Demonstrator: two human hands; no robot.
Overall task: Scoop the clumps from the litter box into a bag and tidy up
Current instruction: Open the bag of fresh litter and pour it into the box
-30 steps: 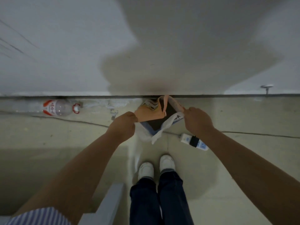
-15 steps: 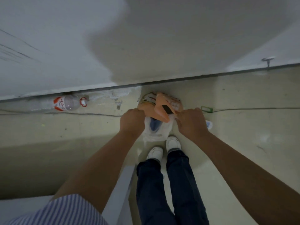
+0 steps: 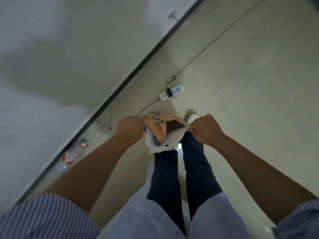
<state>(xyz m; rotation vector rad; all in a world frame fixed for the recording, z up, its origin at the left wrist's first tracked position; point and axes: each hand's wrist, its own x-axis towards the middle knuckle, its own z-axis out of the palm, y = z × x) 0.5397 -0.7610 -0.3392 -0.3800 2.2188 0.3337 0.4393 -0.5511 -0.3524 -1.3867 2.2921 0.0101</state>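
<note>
Here the view has swung: the wall point(image 3: 60, 57) now fills the upper left and the floor point(image 3: 250, 75) the right. At centre frame the bag point(image 3: 161, 133) hangs, its mouth drawn narrower, between left hand point(image 3: 130, 125) and right hand point(image 3: 205, 129), fingers curled gripping its edges, probably for closing. No litter box shows.

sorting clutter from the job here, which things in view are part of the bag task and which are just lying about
Part of the job:
- bag, orange and white plastic, held up in front of the legs
- left hand, gripping the bag's left edge
- right hand, pinching its right edge

Just lying about:
- plastic bottle by the wall
- power strip on the floor
- green clip on the cord
</note>
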